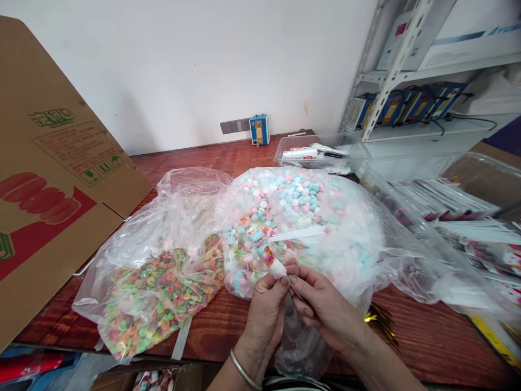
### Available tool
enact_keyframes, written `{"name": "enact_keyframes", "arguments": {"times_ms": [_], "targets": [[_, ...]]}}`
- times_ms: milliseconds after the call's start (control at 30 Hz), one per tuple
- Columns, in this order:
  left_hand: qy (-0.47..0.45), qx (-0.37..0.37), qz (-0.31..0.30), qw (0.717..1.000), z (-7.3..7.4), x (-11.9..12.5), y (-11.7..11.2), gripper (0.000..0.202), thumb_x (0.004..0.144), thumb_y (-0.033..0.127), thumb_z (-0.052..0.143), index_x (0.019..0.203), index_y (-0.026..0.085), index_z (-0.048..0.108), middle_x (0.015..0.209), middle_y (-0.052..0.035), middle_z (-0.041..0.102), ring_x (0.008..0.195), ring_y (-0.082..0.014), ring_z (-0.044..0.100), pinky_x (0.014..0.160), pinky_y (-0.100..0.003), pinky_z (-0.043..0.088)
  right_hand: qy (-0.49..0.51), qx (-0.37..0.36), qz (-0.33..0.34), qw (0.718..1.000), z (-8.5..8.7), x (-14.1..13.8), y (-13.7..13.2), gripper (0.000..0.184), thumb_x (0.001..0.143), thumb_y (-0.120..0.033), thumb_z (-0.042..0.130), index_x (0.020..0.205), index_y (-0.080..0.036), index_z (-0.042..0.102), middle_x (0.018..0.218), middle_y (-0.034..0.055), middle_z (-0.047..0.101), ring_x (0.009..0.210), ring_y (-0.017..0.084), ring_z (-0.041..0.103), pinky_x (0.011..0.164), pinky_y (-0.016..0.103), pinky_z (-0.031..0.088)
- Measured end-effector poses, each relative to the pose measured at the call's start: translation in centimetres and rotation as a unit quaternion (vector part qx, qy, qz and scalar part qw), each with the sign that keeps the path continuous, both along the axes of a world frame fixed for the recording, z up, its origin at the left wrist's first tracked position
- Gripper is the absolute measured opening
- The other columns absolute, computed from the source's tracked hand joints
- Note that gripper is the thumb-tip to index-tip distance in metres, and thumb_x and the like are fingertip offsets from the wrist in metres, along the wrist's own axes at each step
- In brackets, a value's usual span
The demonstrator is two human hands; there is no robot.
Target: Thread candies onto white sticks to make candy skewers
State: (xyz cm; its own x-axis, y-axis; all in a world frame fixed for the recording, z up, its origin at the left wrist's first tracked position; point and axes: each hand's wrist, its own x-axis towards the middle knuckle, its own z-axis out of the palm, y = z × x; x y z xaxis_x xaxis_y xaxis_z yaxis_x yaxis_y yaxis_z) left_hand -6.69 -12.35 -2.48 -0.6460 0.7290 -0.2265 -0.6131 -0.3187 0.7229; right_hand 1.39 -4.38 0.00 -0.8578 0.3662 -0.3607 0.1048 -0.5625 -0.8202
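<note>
A small printed candy packet [264,250], with a white lower part, is held at its near end above a clear bag of pastel candies [301,198]. My left hand [266,307] pinches that end between thumb and fingers. Fingertips of my right hand [321,304] are closed against the same end, thumb to thumb with the left. What lies between the fingertips is too small to make out. White sticks [301,233] rest on the bag just beyond the packet.
To the left lies a clear bag of colourful ring candies [158,298], beside a tall cardboard box [52,179]. Clear plastic bins [411,217] with packaging stand at right. A blue device [259,130] sits by the wall. Gold ties [382,320] lie near my right forearm.
</note>
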Motion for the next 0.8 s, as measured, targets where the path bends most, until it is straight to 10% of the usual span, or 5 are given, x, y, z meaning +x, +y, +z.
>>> {"name": "enact_keyframes", "arguments": {"times_ms": [167, 367, 567, 667, 800], "targets": [[-0.026, -0.067, 0.048, 0.996, 0.9, -0.2, 0.4, 0.031, 0.059, 0.033, 0.087, 0.082, 0.015, 0.079, 0.084, -0.0102, 0.077, 0.089, -0.0217, 0.069, 0.092, -0.032, 0.048, 0.028, 0.211, -0.091, 0.973, -2.4, -0.4, -1.5, 0.031, 0.088, -0.05, 0.061, 0.086, -0.019, 0.059, 0.061, -0.0053, 0.046, 0.052, 0.008, 0.039, 0.045, 0.018, 0.03], [-0.03, -0.038, -0.033, 0.998, 0.9, -0.2, 0.0, 0.034, 0.072, 0.035, 0.079, 0.099, 0.014, 0.077, 0.097, -0.0119, 0.076, 0.087, -0.0192, 0.069, 0.081, -0.027, 0.052, 0.072, -0.08, -0.092, 0.99, -2.5, -0.7, -2.0, 0.033, 0.079, -0.048, 0.072, 0.089, -0.02, 0.058, 0.061, -0.0094, 0.037, 0.044, 0.003, 0.021, 0.036, 0.014, 0.018], [-0.034, 0.009, -0.13, 0.991, 0.3, -1.3, -0.8, 0.029, 0.07, 0.032, 0.08, 0.092, 0.014, 0.078, 0.121, -0.0159, 0.069, 0.098, -0.0234, 0.067, 0.082, -0.029, 0.053, 0.11, -0.196, -0.056, 0.973, -1.8, 0.3, -1.9, 0.032, 0.074, -0.036, 0.08, 0.092, -0.019, 0.059, 0.068, -0.0077, 0.046, 0.042, 0.0, 0.021, 0.034, 0.012, 0.016], [-0.039, 0.007, -0.179, 0.983, 0.0, -1.4, -1.3, 0.027, 0.061, 0.033, 0.087, 0.081, 0.016, 0.079, 0.111, -0.0138, 0.073, 0.083, -0.0201, 0.069, 0.074, -0.027, 0.055, 0.131, -0.192, -0.018, 0.973, -1.9, 1.0, -2.4, 0.029, 0.08, -0.039, 0.073, 0.096, -0.021, 0.056, 0.069, -0.008, 0.044, 0.042, 0.001, 0.02, 0.034, 0.013, 0.017], [-0.024, -0.044, -0.173, 0.984, -0.2, -0.7, -1.3, 0.024, 0.055, 0.031, 0.09, 0.07, 0.017, 0.077, 0.09, -0.0077, 0.077, 0.071, -0.0169, 0.069, 0.07, -0.028, 0.057, 0.116, -0.014, -0.005, 0.993, -1.5, 3.0, -2.4, 0.03, 0.086, -0.049, 0.06, 0.092, -0.021, 0.056, 0.067, -0.0062, 0.046, 0.045, 0.006, 0.037, 0.041, 0.02, 0.035]]}}
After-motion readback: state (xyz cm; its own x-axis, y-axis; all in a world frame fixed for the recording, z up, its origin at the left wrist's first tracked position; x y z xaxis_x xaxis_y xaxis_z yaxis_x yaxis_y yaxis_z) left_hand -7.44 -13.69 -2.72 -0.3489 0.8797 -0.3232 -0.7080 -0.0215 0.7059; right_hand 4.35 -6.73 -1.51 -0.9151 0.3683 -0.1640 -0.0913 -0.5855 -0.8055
